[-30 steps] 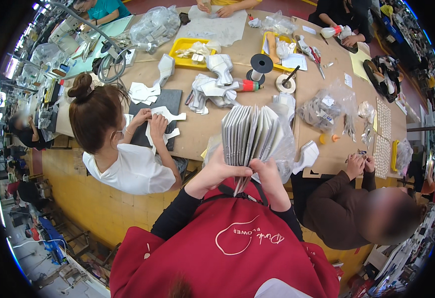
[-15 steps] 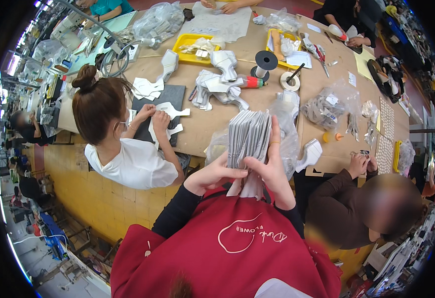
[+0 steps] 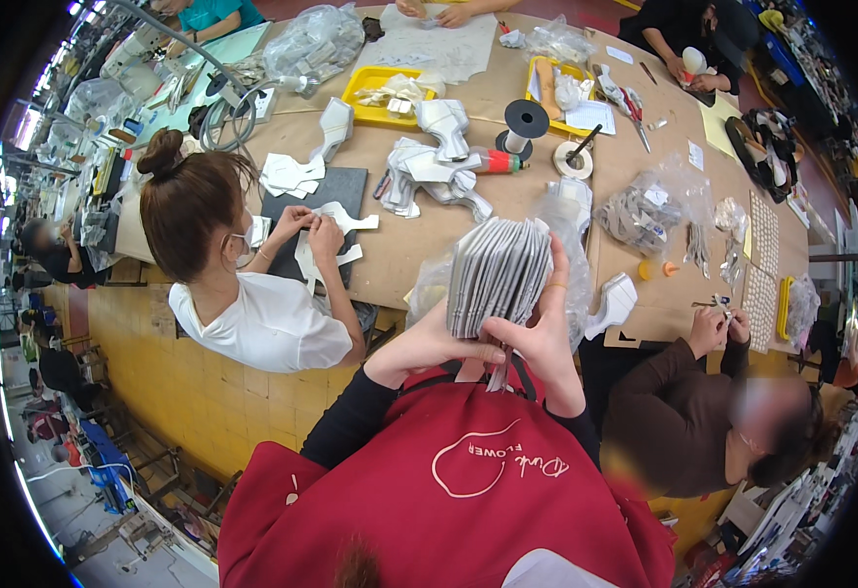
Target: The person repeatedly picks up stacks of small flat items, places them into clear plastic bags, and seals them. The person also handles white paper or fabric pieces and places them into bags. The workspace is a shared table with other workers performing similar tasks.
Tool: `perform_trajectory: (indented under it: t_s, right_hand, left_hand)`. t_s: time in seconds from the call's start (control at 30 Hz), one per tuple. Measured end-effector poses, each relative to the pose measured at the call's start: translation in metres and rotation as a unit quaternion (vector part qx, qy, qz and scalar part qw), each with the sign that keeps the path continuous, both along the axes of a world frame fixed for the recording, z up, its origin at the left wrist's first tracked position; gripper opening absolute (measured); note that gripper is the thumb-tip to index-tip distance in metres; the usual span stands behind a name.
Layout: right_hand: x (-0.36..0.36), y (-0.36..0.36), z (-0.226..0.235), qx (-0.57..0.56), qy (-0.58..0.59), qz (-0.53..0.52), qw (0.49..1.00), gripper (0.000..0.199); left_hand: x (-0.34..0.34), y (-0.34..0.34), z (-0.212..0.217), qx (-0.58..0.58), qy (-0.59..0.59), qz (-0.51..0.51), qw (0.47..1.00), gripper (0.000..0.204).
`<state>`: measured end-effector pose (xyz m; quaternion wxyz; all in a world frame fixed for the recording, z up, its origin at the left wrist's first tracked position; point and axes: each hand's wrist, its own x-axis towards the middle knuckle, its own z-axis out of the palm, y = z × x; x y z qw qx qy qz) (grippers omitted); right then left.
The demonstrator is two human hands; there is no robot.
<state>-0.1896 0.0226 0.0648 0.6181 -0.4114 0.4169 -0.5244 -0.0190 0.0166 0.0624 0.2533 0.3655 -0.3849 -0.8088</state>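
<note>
A thick stack of thin grey-white cut pieces [image 3: 499,276] is held up in front of my red apron, its layered edges facing up. My left hand [image 3: 431,345] grips the stack from below on the left, thumb across its lower front. On the other side my right hand [image 3: 546,338] holds it, thumb at the front and fingers up along the right edge. Narrow tails of the pieces hang below my thumbs. Behind the stack lie clear plastic bags [image 3: 568,230] and a white cut piece [image 3: 613,302] at the table's near edge.
Piled white pieces [image 3: 429,176], a black spool [image 3: 527,122], a tape roll [image 3: 574,159] and yellow trays [image 3: 355,98] are on the brown-covered table [image 3: 390,255]. A co-worker in white [image 3: 262,318] sits close at left, another in brown [image 3: 674,412] at right.
The stack has tilted and fanned slightly wider, its top shifting to the right. My right fingers have moved a little right and down along its edge; both hands keep their hold.
</note>
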Motion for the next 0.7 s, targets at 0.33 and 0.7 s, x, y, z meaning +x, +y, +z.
perform_trajectory:
  t_s: [0.33,0.7]
  right_hand:
    - [-0.008,0.006,-0.01,0.049,-0.1,-0.046,0.993,0.104]
    - [0.002,0.005,-0.001,0.002,-0.013,-0.034,0.999,0.113]
  left_hand:
    - [0.001,0.006,-0.014,0.048,0.028,0.075,0.996,0.059]
    - [0.002,0.009,-0.008,-0.035,-0.032,-0.001,0.999,0.065]
